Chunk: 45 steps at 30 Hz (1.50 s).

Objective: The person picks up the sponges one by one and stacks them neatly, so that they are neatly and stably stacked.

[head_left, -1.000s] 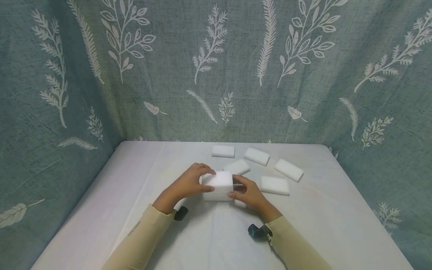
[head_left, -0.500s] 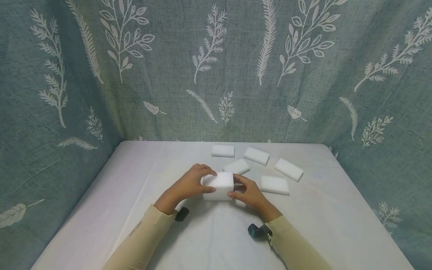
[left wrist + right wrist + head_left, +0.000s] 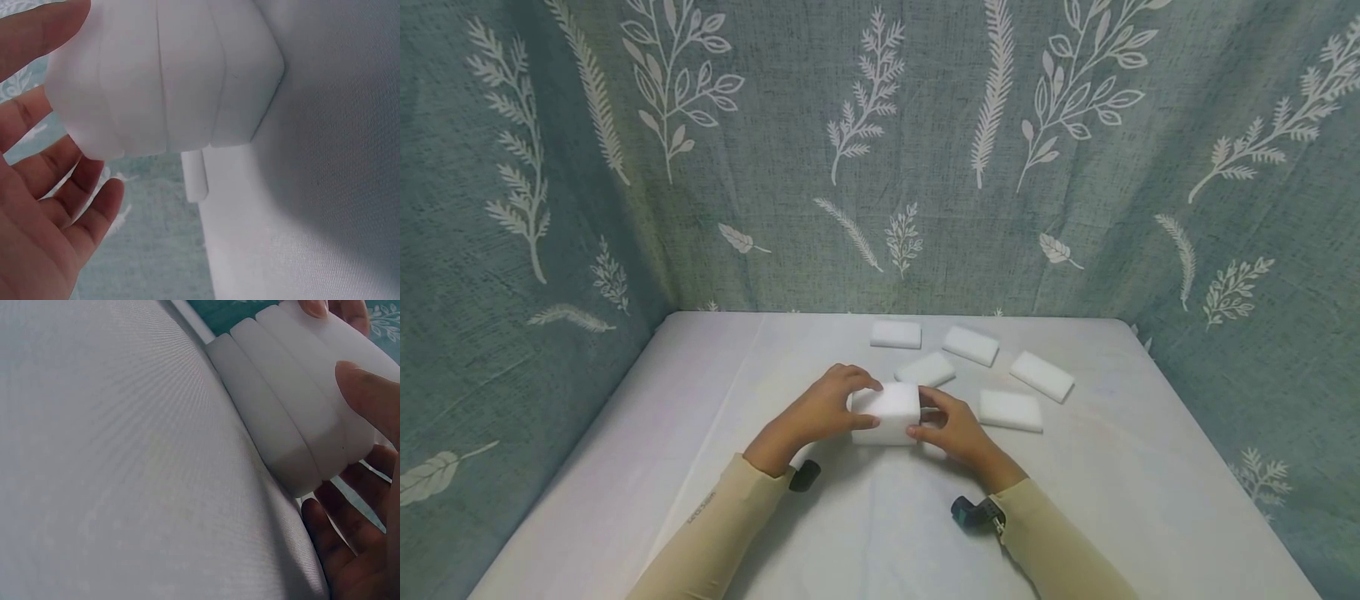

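Several white sponge blocks are piled flat into one even stack [image 3: 886, 425] on the table's middle; thin seams between the layers show in the left wrist view. My left hand [image 3: 832, 404] grips the top of the stack from the left, thumb on the near side and fingers toward the back. From the right, my right hand [image 3: 952, 429] holds the stack's side between its thumb [image 3: 362, 387] in front and its fingers behind. In the left wrist view, the lower fingers [image 3: 94, 212] of the left hand hang apart from the blocks.
Behind and to the right of the stack, several more white sponge blocks [image 3: 1010, 411] lie flat and apart. A white cloth covers the table [image 3: 737, 358]. Green leaf-patterned curtains [image 3: 925, 250] stand at its back and sides.
The stack has shifted very slightly to the right, and the left hand with it. Both hands keep their hold; the loose blocks have not moved.
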Motion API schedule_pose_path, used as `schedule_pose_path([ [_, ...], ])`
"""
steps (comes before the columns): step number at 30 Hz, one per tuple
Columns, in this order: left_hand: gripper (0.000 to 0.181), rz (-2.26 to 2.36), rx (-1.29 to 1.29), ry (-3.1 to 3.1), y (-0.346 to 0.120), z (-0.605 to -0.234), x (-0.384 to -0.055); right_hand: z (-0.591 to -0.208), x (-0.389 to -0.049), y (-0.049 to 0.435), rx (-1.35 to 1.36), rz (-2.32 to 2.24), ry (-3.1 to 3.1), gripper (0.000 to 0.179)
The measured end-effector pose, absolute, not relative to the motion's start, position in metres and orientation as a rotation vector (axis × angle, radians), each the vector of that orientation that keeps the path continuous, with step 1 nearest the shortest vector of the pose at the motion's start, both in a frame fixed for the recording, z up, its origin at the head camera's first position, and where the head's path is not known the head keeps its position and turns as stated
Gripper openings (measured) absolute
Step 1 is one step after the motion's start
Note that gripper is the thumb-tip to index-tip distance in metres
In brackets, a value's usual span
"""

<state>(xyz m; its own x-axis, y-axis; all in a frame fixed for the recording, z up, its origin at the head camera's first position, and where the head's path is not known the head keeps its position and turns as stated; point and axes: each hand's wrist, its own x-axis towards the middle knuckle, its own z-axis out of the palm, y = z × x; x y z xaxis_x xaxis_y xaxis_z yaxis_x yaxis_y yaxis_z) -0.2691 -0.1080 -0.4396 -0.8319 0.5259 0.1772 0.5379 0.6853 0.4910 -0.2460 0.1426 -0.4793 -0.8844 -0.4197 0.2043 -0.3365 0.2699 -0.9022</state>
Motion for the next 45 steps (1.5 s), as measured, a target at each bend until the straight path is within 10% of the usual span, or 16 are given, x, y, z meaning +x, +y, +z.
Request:
schedule_pose_path([
  [45, 0.047, -0.905, -0.895, -2.902, -0.112, -0.44, -0.27, -0.5, -0.258, 0.145, -0.701, -1.761, 2.418, 0.069],
])
